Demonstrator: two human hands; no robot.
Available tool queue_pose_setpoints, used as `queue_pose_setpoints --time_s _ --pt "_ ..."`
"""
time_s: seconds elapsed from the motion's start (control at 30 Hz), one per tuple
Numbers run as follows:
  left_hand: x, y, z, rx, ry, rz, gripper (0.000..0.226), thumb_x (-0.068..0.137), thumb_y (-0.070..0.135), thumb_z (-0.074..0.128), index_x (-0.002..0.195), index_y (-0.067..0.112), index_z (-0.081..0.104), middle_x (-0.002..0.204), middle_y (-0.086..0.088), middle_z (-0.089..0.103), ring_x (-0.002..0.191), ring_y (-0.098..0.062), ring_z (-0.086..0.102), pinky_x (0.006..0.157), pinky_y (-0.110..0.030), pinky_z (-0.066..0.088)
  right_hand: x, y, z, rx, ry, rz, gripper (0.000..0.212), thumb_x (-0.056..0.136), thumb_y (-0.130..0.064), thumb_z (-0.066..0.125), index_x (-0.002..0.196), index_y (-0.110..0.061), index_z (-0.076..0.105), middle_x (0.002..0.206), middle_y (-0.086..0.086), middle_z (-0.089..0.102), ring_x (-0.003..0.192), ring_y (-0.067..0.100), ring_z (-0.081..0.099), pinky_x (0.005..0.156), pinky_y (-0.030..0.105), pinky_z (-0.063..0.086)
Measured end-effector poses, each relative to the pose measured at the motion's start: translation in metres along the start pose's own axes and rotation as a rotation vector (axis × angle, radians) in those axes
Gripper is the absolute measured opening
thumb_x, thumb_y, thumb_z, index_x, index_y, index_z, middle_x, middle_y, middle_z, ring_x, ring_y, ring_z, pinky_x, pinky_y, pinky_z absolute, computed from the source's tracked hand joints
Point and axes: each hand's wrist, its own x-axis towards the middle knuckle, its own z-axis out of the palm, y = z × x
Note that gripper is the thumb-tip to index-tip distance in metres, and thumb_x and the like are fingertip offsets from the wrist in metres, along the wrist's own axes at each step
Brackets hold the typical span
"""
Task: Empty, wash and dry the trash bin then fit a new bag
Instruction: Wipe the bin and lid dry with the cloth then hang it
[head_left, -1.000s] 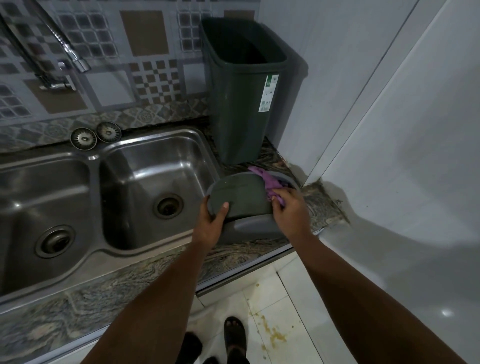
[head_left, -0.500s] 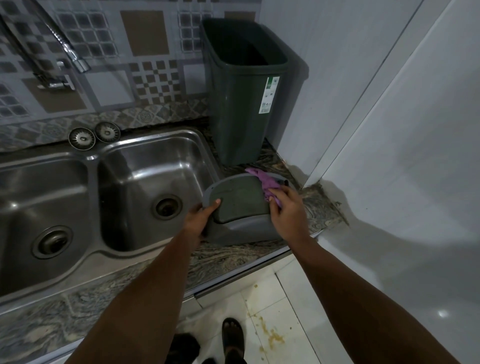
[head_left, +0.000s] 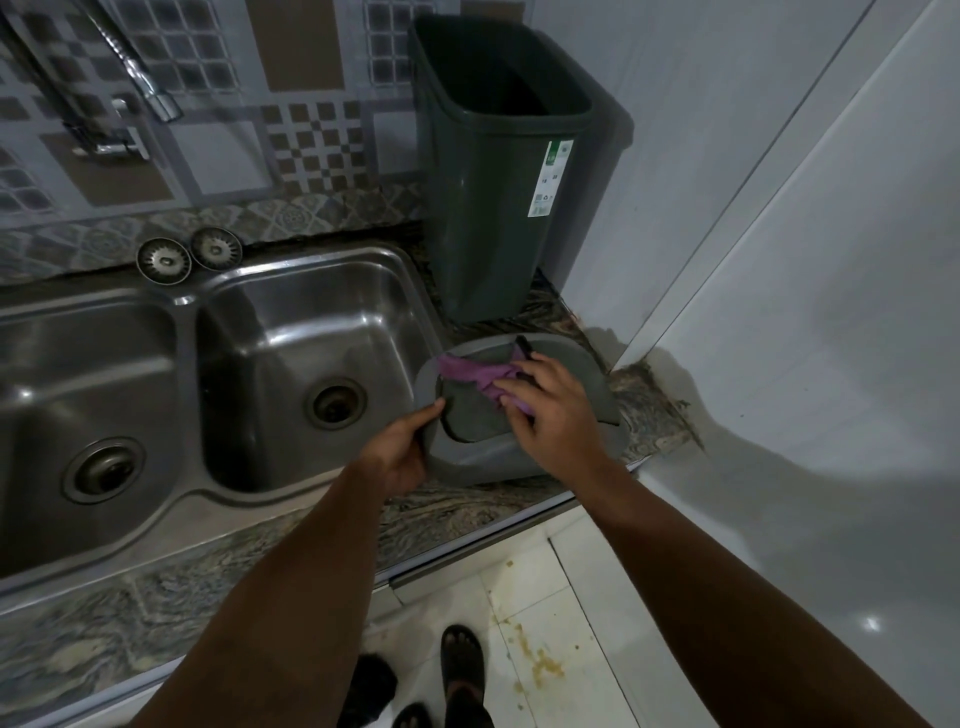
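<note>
Bin lid (head_left: 576, 364), on counter (head_left: 467, 512): left hand (head_left: 402, 452) grips its edge; right hand (head_left: 553, 410) pinches purple cloth (head_left: 475, 375) against it. Bin (head_left: 493, 171) upright behind.

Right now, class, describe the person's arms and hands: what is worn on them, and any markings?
Both forearms are bare, with no sleeves in view. The left hand and right hand wear no gloves, and no rings, watch or bracelet show. No markings are visible on either arm. Below, dark open sandals are on the feet.
</note>
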Motion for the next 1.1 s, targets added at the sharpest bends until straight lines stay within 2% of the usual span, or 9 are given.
queue_pose_setpoints --time_s 0.2,0.27,0.37,0.47,0.7,0.8,0.9,1.03,1.1 --pt "0.0 -0.008 -0.001 -0.062 0.024 0.028 0.055 0.089 0.032 0.074 0.137 0.008 0.063 0.129 -0.018 0.069 0.119 -0.035 0.067 0.105 -0.05 0.051 0.009 -0.001 -0.004 -0.032 0.029 0.238 0.027 0.09 -0.019 0.065 0.114 -0.013 0.078 0.117 0.011 0.068 0.109 0.034 0.062 0.087 0.044 0.056" --pt "0.0 -0.014 -0.003 -0.087 0.025 0.014 0.052 0.09 0.034 0.071 0.135 0.007 0.064 0.128 -0.019 0.069 0.118 -0.035 0.067 0.103 -0.05 0.052 0.012 -0.017 0.003 -0.09 -0.05 0.165 0.029 0.089 -0.02 0.065 0.115 -0.016 0.077 0.12 0.009 0.067 0.116 0.035 0.06 0.09 0.047 0.056" --pt "-0.005 -0.021 -0.001 -0.123 -0.019 0.027 0.038 0.099 0.029 0.06 0.127 0.005 0.067 0.119 -0.019 0.073 0.102 -0.031 0.074 0.084 -0.041 0.06 0.01 -0.045 0.014 -0.123 -0.214 -0.094 0.027 0.09 -0.027 0.064 0.113 -0.02 0.077 0.126 0.007 0.067 0.131 0.034 0.054 0.104 0.051 0.049" --pt "-0.012 -0.021 0.0 -0.154 -0.049 0.051 0.031 0.103 0.022 0.052 0.123 0.004 0.067 0.108 -0.017 0.076 0.09 -0.028 0.076 0.074 -0.036 0.062 0.012 -0.034 0.007 -0.049 -0.244 -0.143 0.027 0.092 -0.036 0.066 0.113 -0.024 0.078 0.131 0.006 0.066 0.133 0.033 0.054 0.108 0.047 0.046" --pt "-0.013 -0.018 0.0 -0.234 -0.032 0.057 0.035 0.101 0.022 0.054 0.129 0.004 0.066 0.124 -0.02 0.071 0.103 -0.033 0.073 0.088 -0.044 0.057 0.025 -0.012 -0.009 -0.038 -0.081 0.241 0.033 0.091 -0.028 0.062 0.118 -0.017 0.077 0.125 0.011 0.065 0.114 0.035 0.059 0.093 0.044 0.056" --pt "-0.013 -0.018 0.001 -0.246 -0.055 0.068 0.035 0.102 0.022 0.052 0.128 0.004 0.066 0.121 -0.019 0.072 0.102 -0.032 0.073 0.087 -0.043 0.058 0.029 -0.038 0.005 -0.102 -0.25 -0.01 0.034 0.095 -0.032 0.057 0.121 -0.02 0.075 0.13 0.01 0.064 0.129 0.038 0.053 0.109 0.051 0.047" --pt "-0.012 -0.02 -0.001 -0.262 -0.048 0.08 0.036 0.095 0.02 0.057 0.127 0.005 0.067 0.116 -0.017 0.074 0.098 -0.03 0.074 0.082 -0.04 0.062 0.05 -0.037 0.011 -0.091 -0.4 -0.181 0.031 0.097 -0.034 0.058 0.12 -0.022 0.076 0.131 0.009 0.065 0.133 0.036 0.052 0.111 0.05 0.043" --pt "-0.013 -0.022 0.003 -0.268 -0.037 0.066 0.035 0.097 0.02 0.058 0.128 0.005 0.067 0.122 -0.019 0.072 0.103 -0.031 0.073 0.088 -0.044 0.059 0.1 -0.021 0.012 -0.156 -0.484 0.15 0.031 0.1 -0.034 0.055 0.122 -0.023 0.074 0.125 0.012 0.063 0.119 0.037 0.055 0.102 0.042 0.048" --pt "-0.012 -0.02 0.004 -0.273 -0.036 0.064 0.036 0.1 0.021 0.056 0.129 0.004 0.066 0.124 -0.02 0.071 0.103 -0.032 0.073 0.088 -0.044 0.059 0.113 -0.032 0.02 -0.194 -0.545 0.163 0.031 0.099 -0.033 0.05 0.119 -0.027 0.074 0.124 0.008 0.063 0.117 0.034 0.056 0.104 0.042 0.045"
